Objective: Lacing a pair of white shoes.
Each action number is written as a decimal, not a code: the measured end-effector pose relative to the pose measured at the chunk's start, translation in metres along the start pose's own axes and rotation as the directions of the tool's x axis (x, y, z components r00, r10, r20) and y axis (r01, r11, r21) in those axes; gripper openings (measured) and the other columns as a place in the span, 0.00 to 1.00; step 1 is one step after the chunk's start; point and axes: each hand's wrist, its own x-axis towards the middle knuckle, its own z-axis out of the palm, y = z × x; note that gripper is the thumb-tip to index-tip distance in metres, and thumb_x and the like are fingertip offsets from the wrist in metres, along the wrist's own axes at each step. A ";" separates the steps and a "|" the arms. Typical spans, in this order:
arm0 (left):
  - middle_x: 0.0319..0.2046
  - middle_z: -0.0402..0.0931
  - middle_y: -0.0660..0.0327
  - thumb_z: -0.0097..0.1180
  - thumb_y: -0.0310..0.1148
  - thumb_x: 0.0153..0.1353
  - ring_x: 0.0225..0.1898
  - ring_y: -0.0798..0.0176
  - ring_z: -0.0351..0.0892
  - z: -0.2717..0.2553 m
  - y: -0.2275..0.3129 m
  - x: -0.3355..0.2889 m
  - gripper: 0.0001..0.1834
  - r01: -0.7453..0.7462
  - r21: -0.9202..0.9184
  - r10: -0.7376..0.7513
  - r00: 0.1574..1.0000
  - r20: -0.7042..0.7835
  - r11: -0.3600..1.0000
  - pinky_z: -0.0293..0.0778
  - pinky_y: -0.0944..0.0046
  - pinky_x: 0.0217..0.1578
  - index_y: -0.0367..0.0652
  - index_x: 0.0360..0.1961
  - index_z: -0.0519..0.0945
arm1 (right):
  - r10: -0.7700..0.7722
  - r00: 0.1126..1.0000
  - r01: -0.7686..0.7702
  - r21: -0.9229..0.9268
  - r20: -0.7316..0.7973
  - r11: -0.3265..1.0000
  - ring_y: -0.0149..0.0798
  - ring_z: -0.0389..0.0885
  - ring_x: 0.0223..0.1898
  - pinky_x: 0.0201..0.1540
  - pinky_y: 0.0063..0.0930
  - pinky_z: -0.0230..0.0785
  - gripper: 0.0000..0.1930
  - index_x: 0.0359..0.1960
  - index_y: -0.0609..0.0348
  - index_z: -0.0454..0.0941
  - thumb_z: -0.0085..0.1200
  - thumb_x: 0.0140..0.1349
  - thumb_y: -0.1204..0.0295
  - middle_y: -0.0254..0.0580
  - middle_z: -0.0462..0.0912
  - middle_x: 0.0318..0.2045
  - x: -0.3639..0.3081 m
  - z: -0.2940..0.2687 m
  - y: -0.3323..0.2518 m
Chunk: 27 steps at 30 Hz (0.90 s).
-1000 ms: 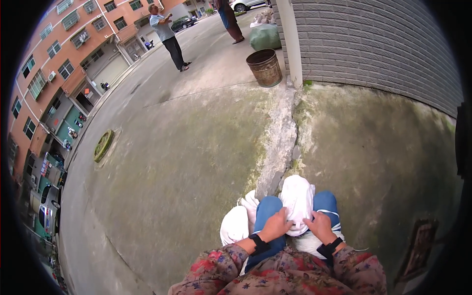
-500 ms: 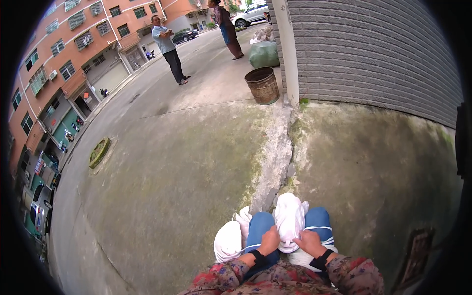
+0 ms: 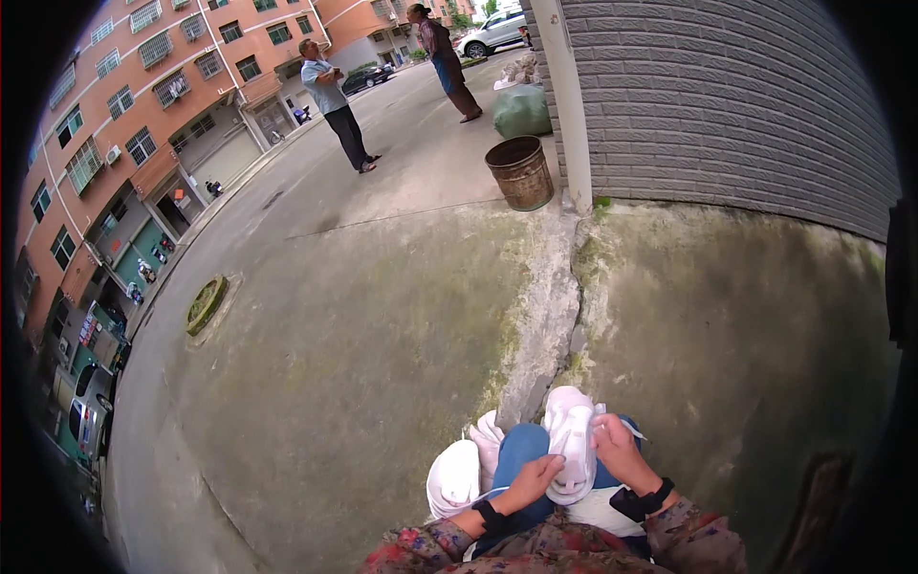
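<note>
A pale pink and white cloth shoe (image 3: 572,445) rests between my knees, its rounded near end toward me. My left hand (image 3: 529,481) grips its left side, thumb and fingertips pressed together at the edge. At its upper right side is my right hand (image 3: 620,450), fingers curled closed; what they pinch is hidden. To the left of my left knee lie more pale pieces of the same look (image 3: 454,476), bundled together. White cloth (image 3: 602,510) shows in my lap under the shoe.
Mossy concrete (image 3: 382,316) with a raised broken strip (image 3: 545,316) lies ahead. Farther off stand a rusty bucket (image 3: 521,177), a green sack (image 3: 522,112), a white post (image 3: 564,96) and a grey brick wall (image 3: 727,105). Two people (image 3: 335,105) stand on the road.
The shoe has turned, showing more of its opening and edges. My right hand has risen from its near end to its upper right side; my left hand has shifted slightly right.
</note>
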 end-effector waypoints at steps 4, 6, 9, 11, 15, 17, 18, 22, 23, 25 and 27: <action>0.34 0.73 0.60 0.42 0.41 0.63 0.35 0.68 0.74 -0.011 0.008 0.012 0.19 0.317 -0.864 -0.118 0.948 0.295 0.390 0.70 0.68 0.37 0.37 0.47 0.69 | 0.057 0.829 -0.159 0.136 0.557 0.978 0.25 0.66 0.20 0.21 0.20 0.60 0.08 0.39 0.61 0.67 0.39 0.60 0.73 0.35 0.73 0.25 -0.005 0.017 -0.011; 0.33 0.73 0.61 0.43 0.40 0.63 0.35 0.68 0.74 -0.017 0.036 0.014 0.17 0.300 -0.839 -0.119 0.954 0.276 0.454 0.70 0.70 0.36 0.37 0.46 0.70 | 0.089 0.666 -0.287 0.144 0.741 0.947 0.20 0.63 0.19 0.20 0.16 0.58 0.07 0.38 0.60 0.67 0.38 0.62 0.72 0.31 0.73 0.26 -0.018 0.021 0.007; 0.31 0.72 0.63 0.45 0.36 0.62 0.31 0.68 0.72 -0.027 0.034 0.015 0.14 0.220 -0.822 -0.046 0.972 0.231 0.526 0.69 0.73 0.33 0.38 0.45 0.71 | 0.158 0.529 -0.325 0.027 0.833 0.945 0.23 0.69 0.26 0.28 0.17 0.62 0.11 0.43 0.60 0.67 0.39 0.63 0.69 0.33 0.74 0.32 -0.037 0.016 0.034; 0.28 0.70 0.65 0.44 0.34 0.62 0.28 0.71 0.69 -0.035 0.033 0.014 0.14 0.226 -0.657 -0.086 0.967 0.238 0.719 0.67 0.74 0.30 0.38 0.45 0.71 | 0.094 0.606 -0.251 0.077 0.790 0.965 0.28 0.71 0.39 0.42 0.20 0.63 0.16 0.51 0.59 0.64 0.37 0.65 0.67 0.36 0.75 0.39 -0.044 0.009 0.043; 0.26 0.69 0.66 0.44 0.33 0.62 0.27 0.73 0.67 -0.001 0.034 0.019 0.11 -0.030 -0.380 0.090 0.986 0.139 0.924 0.66 0.72 0.28 0.38 0.42 0.71 | 0.282 0.736 -0.624 0.456 0.615 0.634 0.34 0.70 0.47 0.50 0.27 0.62 0.20 0.52 0.63 0.65 0.33 0.66 0.62 0.41 0.73 0.44 -0.026 0.003 0.040; 0.24 0.68 0.64 0.44 0.31 0.62 0.26 0.73 0.66 0.005 0.058 0.014 0.09 -0.239 -0.098 0.245 0.968 0.050 0.966 0.65 0.71 0.28 0.37 0.39 0.70 | 0.234 0.763 -0.615 0.565 0.602 0.550 0.33 0.72 0.43 0.46 0.27 0.65 0.19 0.49 0.66 0.66 0.35 0.66 0.62 0.41 0.74 0.42 -0.012 0.004 0.025; 0.24 0.68 0.61 0.43 0.30 0.61 0.26 0.71 0.66 0.006 0.068 0.011 0.09 -0.250 -0.113 0.256 0.965 0.048 0.962 0.65 0.70 0.28 0.38 0.40 0.67 | 0.188 0.803 -0.548 0.579 0.565 0.603 0.32 0.72 0.40 0.42 0.25 0.65 0.18 0.48 0.66 0.67 0.36 0.65 0.63 0.40 0.74 0.40 -0.009 0.002 0.020; 0.23 0.69 0.62 0.43 0.28 0.61 0.26 0.71 0.66 0.009 0.078 0.012 0.08 -0.313 -0.092 0.307 0.949 -0.071 0.945 0.65 0.70 0.28 0.38 0.40 0.65 | 0.190 0.853 -0.504 0.667 0.487 0.549 0.31 0.72 0.33 0.34 0.25 0.64 0.15 0.43 0.65 0.68 0.38 0.64 0.65 0.40 0.75 0.35 -0.002 0.007 -0.005; 0.23 0.69 0.62 0.43 0.28 0.60 0.25 0.71 0.67 0.011 0.083 0.013 0.07 -0.308 -0.077 0.303 0.950 -0.070 0.948 0.65 0.70 0.28 0.38 0.38 0.64 | 0.228 0.845 -0.532 0.722 0.483 0.443 0.31 0.73 0.33 0.34 0.25 0.65 0.14 0.41 0.64 0.69 0.38 0.64 0.65 0.40 0.75 0.35 -0.001 0.008 -0.007; 0.23 0.69 0.62 0.43 0.28 0.60 0.25 0.71 0.67 0.011 0.086 0.018 0.06 -0.305 -0.059 0.300 0.951 -0.072 0.951 0.65 0.70 0.28 0.38 0.37 0.63 | 0.188 0.853 -0.520 0.767 0.487 0.375 0.33 0.73 0.32 0.34 0.27 0.66 0.13 0.39 0.62 0.69 0.38 0.64 0.65 0.41 0.75 0.34 0.005 -0.002 0.003; 0.22 0.69 0.63 0.44 0.28 0.60 0.24 0.72 0.67 0.010 0.085 0.024 0.06 -0.292 -0.174 0.292 0.956 -0.025 0.941 0.65 0.71 0.27 0.39 0.34 0.62 | 0.153 0.863 -0.505 0.807 0.482 0.305 0.34 0.74 0.31 0.35 0.29 0.68 0.12 0.37 0.61 0.69 0.39 0.64 0.66 0.42 0.75 0.33 0.012 -0.005 0.000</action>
